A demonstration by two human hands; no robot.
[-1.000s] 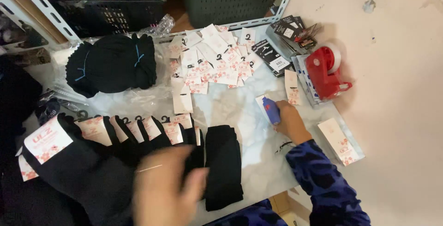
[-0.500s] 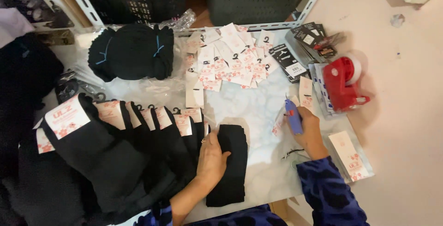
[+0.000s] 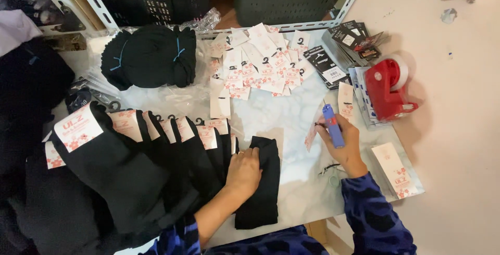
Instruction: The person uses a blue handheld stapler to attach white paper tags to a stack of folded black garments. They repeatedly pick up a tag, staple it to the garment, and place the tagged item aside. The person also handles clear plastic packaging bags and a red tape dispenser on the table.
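On the white marbled tabletop, near its front edge, the left hand lies palm down with fingers curled together on the upper edge of a flat folded pair of black fabric socks, pressing it against the table. Just left of that pair, touching it, a fanned row of black socks with white and pink flowered card tags overlaps sideways toward the table's left end. The right hand, well to the right of the folded pair, is clenched around a slim blue plastic tagging tool, whose tip points away from the person; a flowered card tag sits at the fingers, though whether they pinch it cannot be told. Both forearms wear dark blue patterned sleeves.

Beyond the folded pair, toward the table's far edge, lies a loose heap of white and pink card tags. Left of that heap sits a bundle of black socks tied with blue string. Right of the folded pair, past the right hand, stand a red plastic tape dispenser and a stack of black printed cards. A single long flowered card rests at the table's right front corner.
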